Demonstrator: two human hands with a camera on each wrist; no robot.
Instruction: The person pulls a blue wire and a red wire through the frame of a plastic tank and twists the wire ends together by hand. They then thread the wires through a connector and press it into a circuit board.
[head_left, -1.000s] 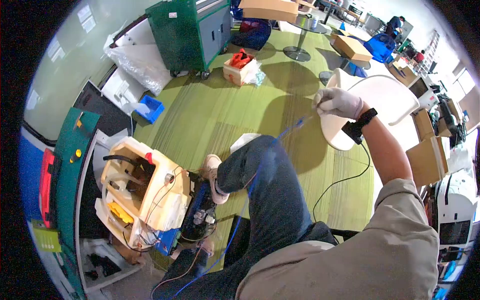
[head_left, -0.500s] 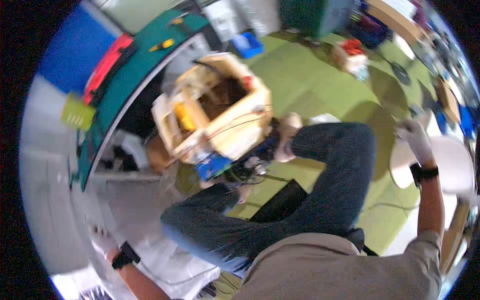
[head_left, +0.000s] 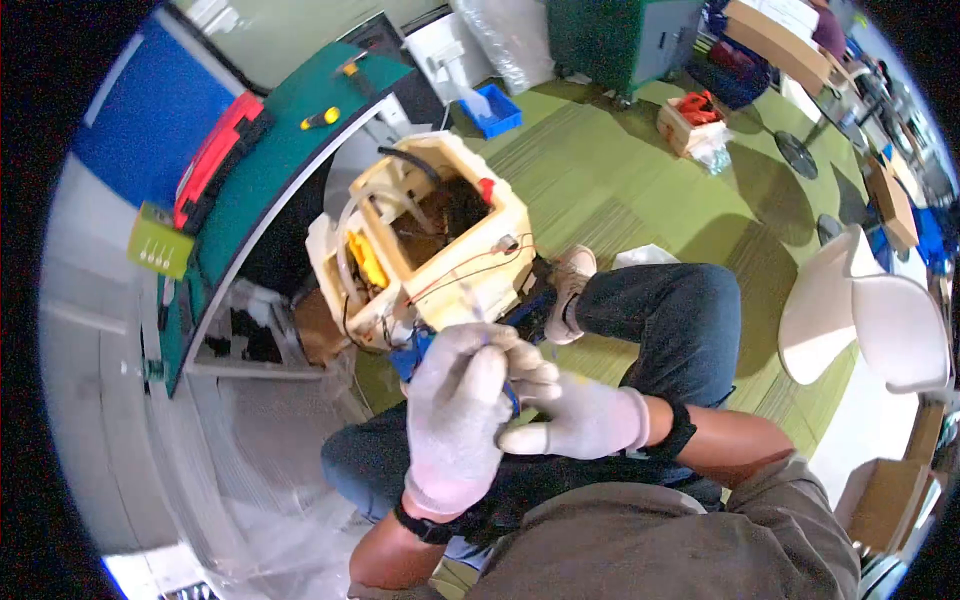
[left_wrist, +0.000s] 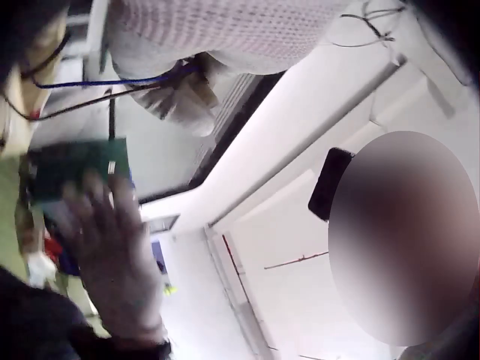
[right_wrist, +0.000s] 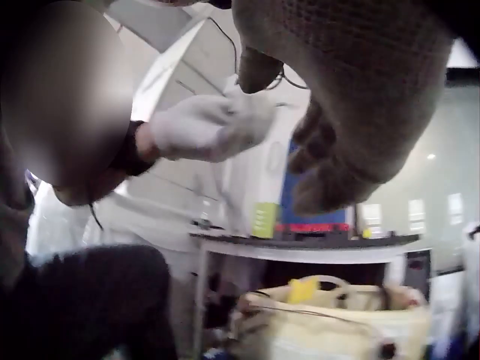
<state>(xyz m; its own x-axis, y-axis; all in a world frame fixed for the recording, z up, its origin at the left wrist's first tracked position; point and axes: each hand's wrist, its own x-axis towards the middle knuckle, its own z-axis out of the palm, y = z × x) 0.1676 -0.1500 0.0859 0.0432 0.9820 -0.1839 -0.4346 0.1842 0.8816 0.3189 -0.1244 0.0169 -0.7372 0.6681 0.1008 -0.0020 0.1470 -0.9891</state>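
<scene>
In front of the body, my gloved left hand (head_left: pixel 455 425) pinches a blue wire (left_wrist: pixel 97 82) and a dark wire (left_wrist: pixel 71 109) between thumb and fingers. Beside it, over the lap, my gloved right hand (head_left: pixel 590 418) has its fingers loosely extended, close to the left hand in the head view. The left wrist view shows this right hand blurred, fingers spread and apart from the wires. Beyond the hands stands a cream plastic housing (head_left: pixel 478 285) with an open cavity, hoses and thin wires; the left hand covers part of its lower front.
A green-topped bench (head_left: pixel 290 150) at left carries a red case (head_left: pixel 215 160) and a yellow-handled tool (head_left: pixel 321 119). A blue bin (head_left: pixel 492 112) sits on the floor behind the housing. White chairs (head_left: pixel 900 325) stand at right, and a green cabinet (head_left: pixel 600 45) at the back.
The right hand has come in from far out at the right to the lap. My left hand has risen from the lower left to meet it, and the head view has swung left.
</scene>
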